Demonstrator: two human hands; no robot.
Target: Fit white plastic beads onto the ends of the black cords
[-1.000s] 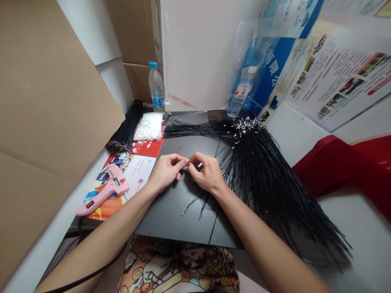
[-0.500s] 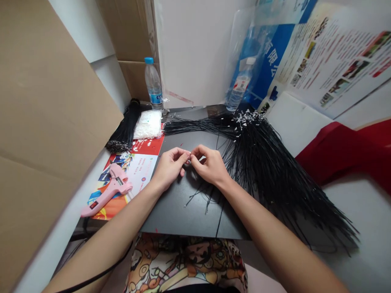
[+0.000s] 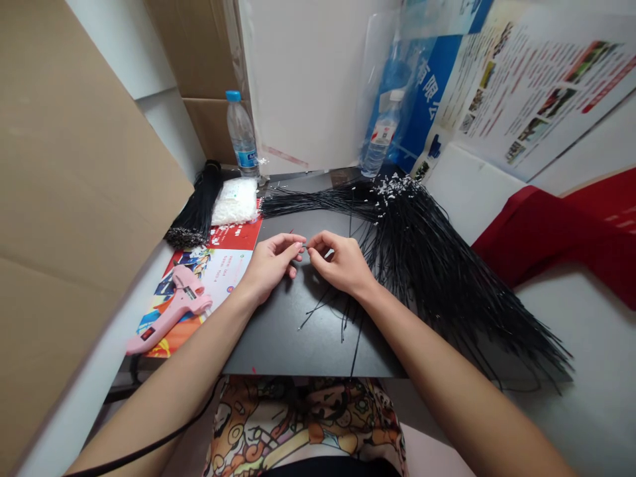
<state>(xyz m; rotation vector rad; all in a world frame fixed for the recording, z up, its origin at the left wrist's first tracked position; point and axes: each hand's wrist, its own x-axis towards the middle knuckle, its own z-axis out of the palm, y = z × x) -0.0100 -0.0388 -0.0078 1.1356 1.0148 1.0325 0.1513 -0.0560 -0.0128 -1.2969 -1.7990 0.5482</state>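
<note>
Over the dark table (image 3: 278, 344), my left hand (image 3: 273, 262) pinches thumb against fingers; what lies in that pinch is too small to name. My right hand (image 3: 342, 262) faces it a short way to the right, with thumb and forefinger closed on what looks like the end of a thin black cord. A tiny dark bit shows in the narrow gap between the fingertips. Several loose black cords (image 3: 342, 321) trail out below my right hand. Beside my right forearm spreads a big heap of black cords (image 3: 447, 278) with small white tips at its far end.
A pink glue gun (image 3: 173, 308) lies on a colourful printed sheet (image 3: 233, 262) at the left. Behind it are a bag of white pieces (image 3: 236, 201) and a bundle of black cords (image 3: 201, 199). Two water bottles (image 3: 242, 136) (image 3: 381, 139) stand at the back. Cardboard (image 3: 89, 165) rises at the left.
My fingertips, which met half a second ago, are now slightly apart. The left fingers have straightened a little. The whole view has shifted slightly.
</note>
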